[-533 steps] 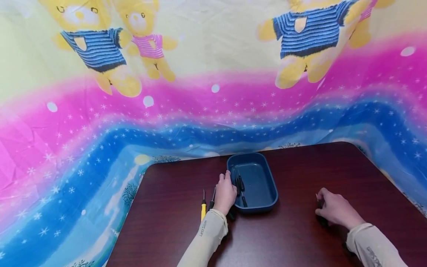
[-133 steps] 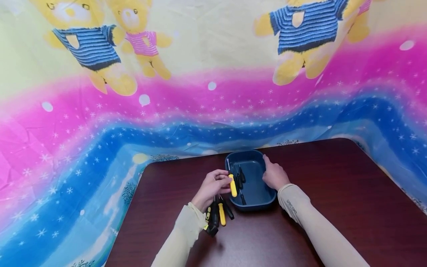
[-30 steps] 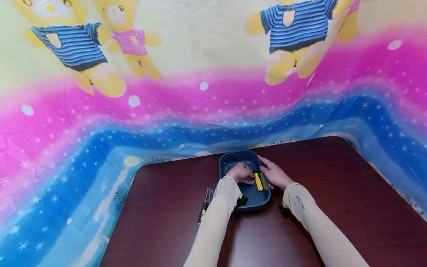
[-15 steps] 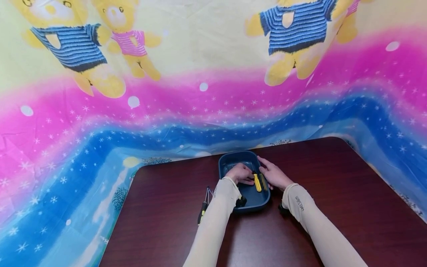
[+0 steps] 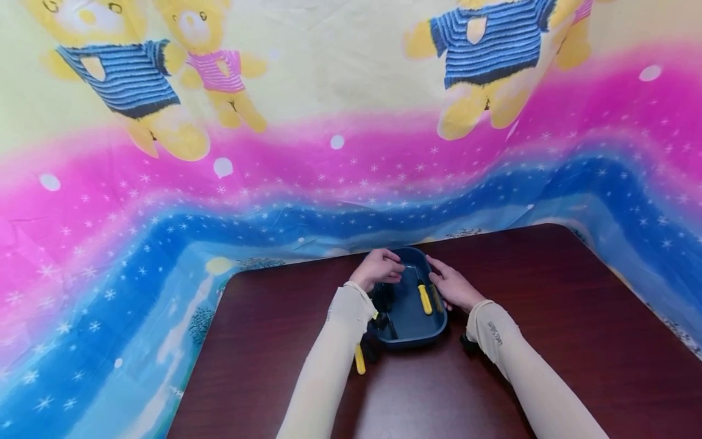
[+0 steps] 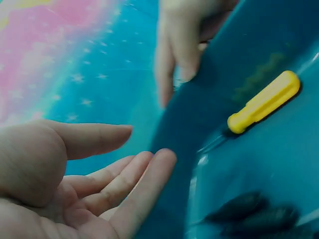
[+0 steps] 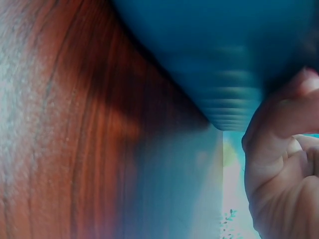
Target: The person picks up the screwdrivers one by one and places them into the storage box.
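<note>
My left hand (image 5: 378,268) hovers over the far left side of a dark blue plastic box (image 5: 412,338), with nothing in its grasp. In the left wrist view its thumb and fingers are apart and loosely bent. A yellow-handled screwdriver (image 6: 269,99) lies inside along the right wall. Dark-handled screwdrivers (image 6: 244,209) lie on the box's left side, partly hidden by my left wrist in the head view. My right hand (image 5: 457,289) rests its fingers against the outside of the right rim.
Left of the box, a yellow handle (image 5: 359,360) and a black handle (image 5: 370,350) show on the brown table (image 5: 263,341), partly under my left forearm. A printed cloth (image 5: 307,171) hangs behind the table's back edge.
Over the last half second my left hand has lifted out of the box and moved left and away. The yellow screwdriver and my right hand stay put. Earlier, more screwdrivers lay beside the box.
</note>
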A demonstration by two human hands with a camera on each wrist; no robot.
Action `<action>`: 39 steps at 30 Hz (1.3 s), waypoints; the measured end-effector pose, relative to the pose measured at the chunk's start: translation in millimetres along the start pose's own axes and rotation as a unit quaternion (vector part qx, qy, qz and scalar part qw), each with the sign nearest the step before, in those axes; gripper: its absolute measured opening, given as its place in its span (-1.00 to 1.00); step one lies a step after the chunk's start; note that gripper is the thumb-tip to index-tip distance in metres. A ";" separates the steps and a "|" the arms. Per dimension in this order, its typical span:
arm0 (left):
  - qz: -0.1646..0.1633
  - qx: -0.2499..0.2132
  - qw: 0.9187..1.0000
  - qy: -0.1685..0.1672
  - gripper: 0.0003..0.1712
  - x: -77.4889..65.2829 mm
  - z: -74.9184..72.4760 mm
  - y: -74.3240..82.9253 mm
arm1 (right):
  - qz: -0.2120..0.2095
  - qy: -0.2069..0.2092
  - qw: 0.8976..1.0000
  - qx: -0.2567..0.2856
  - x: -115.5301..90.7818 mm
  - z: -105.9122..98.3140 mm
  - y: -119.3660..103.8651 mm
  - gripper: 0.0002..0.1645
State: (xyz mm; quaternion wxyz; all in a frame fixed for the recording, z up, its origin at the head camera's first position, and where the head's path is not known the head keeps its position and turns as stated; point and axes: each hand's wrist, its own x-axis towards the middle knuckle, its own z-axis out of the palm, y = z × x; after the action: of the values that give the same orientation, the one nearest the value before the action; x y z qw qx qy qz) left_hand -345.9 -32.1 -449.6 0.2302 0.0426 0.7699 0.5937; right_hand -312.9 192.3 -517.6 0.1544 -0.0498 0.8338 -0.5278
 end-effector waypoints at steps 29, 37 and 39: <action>0.012 0.208 0.977 0.052 -0.61 -138.9 -96.5 -121.1 | -0.004 0.009 1.000 -0.020 1.9 1.9 3.3 -0.29; 0.049 0.228 0.971 0.051 -0.61 -149.5 -73.4 -131.6 | -0.007 0.014 1.000 -0.020 0.4 2.7 2.3 -0.29; 0.051 0.243 0.967 0.062 -0.62 -148.7 -71.0 -133.0 | -0.006 0.013 1.000 -0.022 0.0 3.1 2.3 -0.29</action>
State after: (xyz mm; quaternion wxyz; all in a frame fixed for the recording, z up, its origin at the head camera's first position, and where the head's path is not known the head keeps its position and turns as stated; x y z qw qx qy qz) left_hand -214.6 -184.7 -515.2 0.1339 0.0997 0.9005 0.4015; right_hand -311.8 190.5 -521.0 0.1392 -0.0512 0.8466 -0.5112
